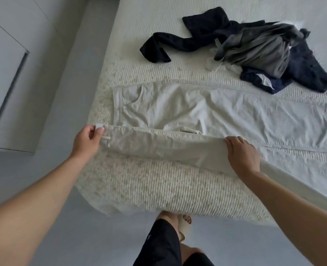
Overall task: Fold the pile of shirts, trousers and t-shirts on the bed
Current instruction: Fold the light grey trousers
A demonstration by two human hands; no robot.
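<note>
Lifting the near leg of the limp, light, crease-prone pale beige cotton trousers (206, 112): left hand (88, 140) pinches the waistband corner, right hand (242, 155) grips the mid-leg edge—sound holds.

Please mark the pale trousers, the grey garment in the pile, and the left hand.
pale trousers (226, 110): head view, on the flat leg panel.
grey garment (262, 54): head view, on its crumpled middle.
left hand (88, 139): head view, on the back of the hand.

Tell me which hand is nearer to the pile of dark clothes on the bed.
Right. The right hand holds the pale trousers below the pile of dark clothes; the left hand pinches the waistband, far to the pile's left.
</note>
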